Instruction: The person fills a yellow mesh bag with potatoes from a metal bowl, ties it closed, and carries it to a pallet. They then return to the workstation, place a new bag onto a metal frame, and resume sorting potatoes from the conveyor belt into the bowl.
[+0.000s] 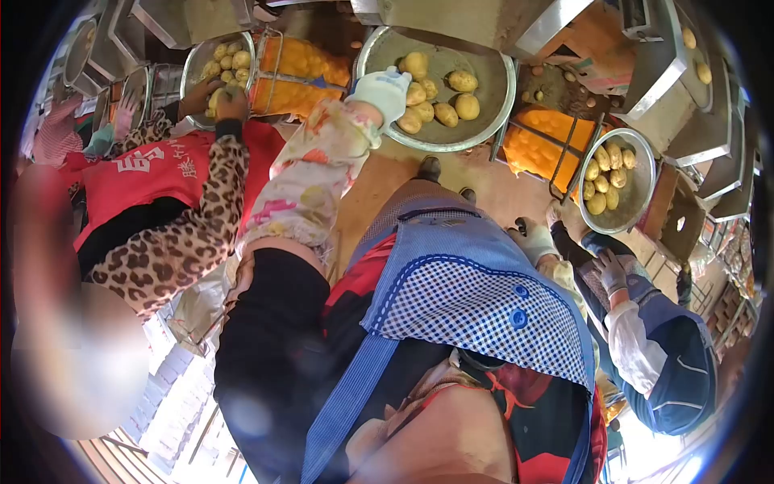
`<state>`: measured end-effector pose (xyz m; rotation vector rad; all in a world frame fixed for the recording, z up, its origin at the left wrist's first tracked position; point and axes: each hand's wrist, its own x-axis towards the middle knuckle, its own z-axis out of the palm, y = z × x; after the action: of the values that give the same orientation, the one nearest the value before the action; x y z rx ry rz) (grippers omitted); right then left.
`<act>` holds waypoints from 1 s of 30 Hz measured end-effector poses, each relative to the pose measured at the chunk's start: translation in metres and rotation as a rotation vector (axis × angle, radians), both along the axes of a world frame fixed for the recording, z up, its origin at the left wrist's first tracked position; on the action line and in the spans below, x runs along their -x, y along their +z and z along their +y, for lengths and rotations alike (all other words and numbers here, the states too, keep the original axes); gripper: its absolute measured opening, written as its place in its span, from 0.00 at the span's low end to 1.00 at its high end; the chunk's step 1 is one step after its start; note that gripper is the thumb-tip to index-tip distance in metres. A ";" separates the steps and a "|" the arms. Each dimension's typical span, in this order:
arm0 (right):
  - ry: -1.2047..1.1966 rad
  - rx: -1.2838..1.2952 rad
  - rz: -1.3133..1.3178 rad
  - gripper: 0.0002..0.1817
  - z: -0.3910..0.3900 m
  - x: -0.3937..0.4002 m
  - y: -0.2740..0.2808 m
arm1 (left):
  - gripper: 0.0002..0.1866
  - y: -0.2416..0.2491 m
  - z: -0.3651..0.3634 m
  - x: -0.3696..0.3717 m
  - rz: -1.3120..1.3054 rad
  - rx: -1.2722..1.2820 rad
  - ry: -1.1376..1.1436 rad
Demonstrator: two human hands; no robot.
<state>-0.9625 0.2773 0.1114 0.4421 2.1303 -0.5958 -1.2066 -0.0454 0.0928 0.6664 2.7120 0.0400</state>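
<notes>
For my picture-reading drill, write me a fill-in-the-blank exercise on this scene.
1. The left hand reaches over the rim of the middle basin, which holds several ____.
2. The bags on either side of this basin are coloured ____.
3. The apron has two round blue ____ on its checked part.
4. The co-worker's patterned sleeve at the left has a ____ print.

Missing words: potatoes; orange; buttons; leopard
</notes>
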 end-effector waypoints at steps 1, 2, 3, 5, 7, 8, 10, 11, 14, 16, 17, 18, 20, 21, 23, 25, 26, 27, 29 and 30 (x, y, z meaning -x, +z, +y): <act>-0.005 0.000 0.008 0.27 0.000 -0.001 0.000 | 0.22 -0.001 0.006 0.006 -0.011 0.064 -0.050; -0.010 0.001 0.017 0.27 0.000 -0.002 0.000 | 0.20 -0.030 0.011 0.016 -0.024 0.124 -0.024; -0.007 -0.007 0.013 0.27 -0.002 -0.001 0.000 | 0.20 -0.025 0.012 0.019 -0.066 0.134 -0.032; -0.009 -0.021 0.016 0.26 -0.001 -0.005 -0.001 | 0.20 -0.012 0.017 0.027 -0.141 0.157 -0.054; -0.029 -0.005 0.028 0.26 0.000 -0.012 -0.002 | 0.25 -0.014 0.018 0.028 -0.182 0.074 0.005; -0.038 0.005 0.036 0.26 0.001 -0.015 -0.003 | 0.26 -0.020 0.019 0.024 -0.174 0.017 0.052; -0.049 0.000 0.000 0.27 0.003 -0.019 -0.007 | 0.30 -0.013 0.022 0.020 -0.175 -0.041 0.092; -0.052 -0.002 -0.018 0.27 0.004 -0.022 -0.009 | 0.30 -0.008 0.023 0.018 -0.190 -0.060 0.063; -0.060 0.006 0.001 0.27 0.005 -0.029 -0.014 | 0.30 0.021 0.029 0.009 -0.252 -0.160 0.023; -0.055 -0.009 -0.021 0.27 0.001 -0.027 -0.014 | 0.30 0.028 0.040 0.010 -0.288 -0.078 -0.015; -0.049 -0.020 -0.031 0.27 -0.001 -0.024 -0.014 | 0.30 0.029 0.045 0.011 -0.305 -0.040 -0.032; -0.036 -0.014 -0.024 0.27 -0.002 -0.021 -0.014 | 0.30 0.029 0.048 0.010 -0.280 -0.034 -0.069; -0.009 -0.001 -0.011 0.27 -0.004 -0.016 -0.016 | 0.29 0.004 0.057 0.011 -0.265 0.029 -0.045; -0.016 -0.003 -0.026 0.27 -0.007 -0.011 -0.012 | 0.29 0.001 0.062 0.014 -0.259 0.062 -0.033; -0.033 -0.004 -0.060 0.27 -0.013 0.003 -0.002 | 0.29 -0.003 0.063 0.023 -0.281 0.012 0.015; 0.002 -0.003 -0.055 0.27 -0.014 0.012 -0.002 | 0.28 0.003 0.060 0.032 -0.243 -0.066 0.029; 0.015 -0.005 -0.053 0.27 -0.013 0.015 -0.001 | 0.29 0.007 0.062 0.042 -0.332 -0.026 0.065; 0.000 -0.002 -0.057 0.27 -0.013 0.017 0.001 | 0.30 -0.003 0.057 0.045 -0.372 -0.069 0.058; -0.028 0.005 -0.067 0.27 -0.013 0.023 0.006 | 0.29 -0.023 0.044 0.047 -0.320 -0.119 0.012; -0.023 0.003 -0.076 0.27 -0.012 0.021 0.006 | 0.29 -0.021 0.043 0.046 -0.328 -0.121 0.010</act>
<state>-0.9838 0.2658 0.1169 0.4805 2.0548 -0.5860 -1.2529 -0.0020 0.0716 0.6193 2.4102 0.2914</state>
